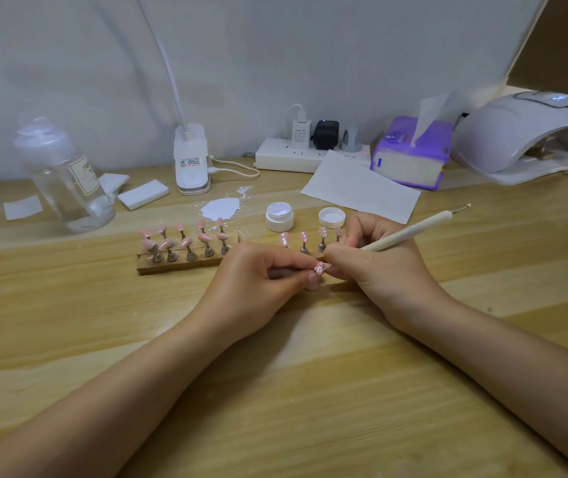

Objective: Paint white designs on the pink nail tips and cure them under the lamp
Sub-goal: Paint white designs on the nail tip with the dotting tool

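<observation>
The left hand pinches a pink nail tip low over the tabletop; the right hand grips a pen, its working end hidden behind fingers; the lamp is cut off at right

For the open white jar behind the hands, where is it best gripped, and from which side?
Grip the jar by its round side wall, coming from above with fingers on either side. It stands upright with the lid off, so stay off the open top and the white gel inside.

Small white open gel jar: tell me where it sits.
Small white open gel jar sits mid-table, between white paint splotch and its lid.
</observation>
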The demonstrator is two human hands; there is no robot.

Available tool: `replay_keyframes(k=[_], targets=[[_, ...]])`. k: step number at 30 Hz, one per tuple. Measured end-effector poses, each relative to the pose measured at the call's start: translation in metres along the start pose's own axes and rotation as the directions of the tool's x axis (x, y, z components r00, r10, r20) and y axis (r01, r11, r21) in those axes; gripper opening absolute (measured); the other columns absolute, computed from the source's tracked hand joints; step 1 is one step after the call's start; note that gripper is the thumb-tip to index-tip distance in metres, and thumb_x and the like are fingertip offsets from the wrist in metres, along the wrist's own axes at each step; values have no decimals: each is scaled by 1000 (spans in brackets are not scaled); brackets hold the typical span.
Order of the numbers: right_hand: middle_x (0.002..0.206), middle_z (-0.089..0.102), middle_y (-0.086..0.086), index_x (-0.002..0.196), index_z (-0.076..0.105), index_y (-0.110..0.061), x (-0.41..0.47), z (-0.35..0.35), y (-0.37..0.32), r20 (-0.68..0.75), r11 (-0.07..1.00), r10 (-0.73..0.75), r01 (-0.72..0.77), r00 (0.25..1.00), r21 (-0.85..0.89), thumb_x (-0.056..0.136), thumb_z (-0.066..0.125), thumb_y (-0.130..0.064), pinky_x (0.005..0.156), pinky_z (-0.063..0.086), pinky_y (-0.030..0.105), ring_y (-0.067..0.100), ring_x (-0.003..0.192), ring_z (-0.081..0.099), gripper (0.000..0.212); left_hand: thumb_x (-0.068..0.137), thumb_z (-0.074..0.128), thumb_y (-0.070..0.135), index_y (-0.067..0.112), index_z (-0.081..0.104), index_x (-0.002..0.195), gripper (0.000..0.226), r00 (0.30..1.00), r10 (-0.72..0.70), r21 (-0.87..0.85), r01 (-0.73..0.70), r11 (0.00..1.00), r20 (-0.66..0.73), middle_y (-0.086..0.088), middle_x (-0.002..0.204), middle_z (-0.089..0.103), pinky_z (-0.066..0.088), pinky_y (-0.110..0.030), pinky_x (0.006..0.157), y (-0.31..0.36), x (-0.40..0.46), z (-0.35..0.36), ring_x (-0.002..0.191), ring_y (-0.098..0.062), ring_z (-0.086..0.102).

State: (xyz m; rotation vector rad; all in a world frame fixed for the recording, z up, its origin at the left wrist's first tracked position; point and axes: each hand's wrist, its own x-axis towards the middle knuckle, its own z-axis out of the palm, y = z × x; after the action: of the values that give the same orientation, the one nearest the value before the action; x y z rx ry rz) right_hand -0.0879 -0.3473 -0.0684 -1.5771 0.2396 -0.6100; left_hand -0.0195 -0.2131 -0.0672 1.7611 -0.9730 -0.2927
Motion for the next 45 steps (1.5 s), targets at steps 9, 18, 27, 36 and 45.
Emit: replay_keyframes(k=[9,18,27,36,45], targets=[[44,37,-5,49,36,-14,0,1,-2,-14,993,32,-30,999,118,76,60,8,51,51,17,1,43,48,43,77,70,8,20,74,82,14,1000,-2,14,2,1000,-7,11,70,72,47,-7,69,0,0,0,68,8,62],[41,38,-9,49,36,-13,1,1,-1,-26,993,6,-3,1000,121,76,59,11,50,52,16,0,43,52,42,77,71,7,16,75,84,12,1000,18,36,-17,999,-17,10,70,72,46,-6,68,1,0,0,67,10,61],[44,41,-5,49,38,-15,1,0,1,-7,998,-29,29,1000,60,72,59,9,54,48,21,2,45,51,39,77,70,5,13,75,84,11,1000,17,34,-17,999,-19,9,70,72,48,-8,70,0,0,1,67,9,61],[47,40,0,48,37,-15,2,0,2,-7,997,-29,29,1000,73,72,59,11,52,48,20,3,46,50,41,77,70,5,13,75,84,12,1000,10,10,-10,1000,-13,9,70,72,47,-7,69,0,0,1,67,8,62],[45,40,-2,47,38,-15,2,0,2,-3,997,-24,24,1000,76,72,58,10,53,48,22,4,46,50,41,77,71,6,14,75,84,12,1000,2,13,-2,1000,-15,12,69,71,46,-6,68,-1,0,1,68,9,61]])
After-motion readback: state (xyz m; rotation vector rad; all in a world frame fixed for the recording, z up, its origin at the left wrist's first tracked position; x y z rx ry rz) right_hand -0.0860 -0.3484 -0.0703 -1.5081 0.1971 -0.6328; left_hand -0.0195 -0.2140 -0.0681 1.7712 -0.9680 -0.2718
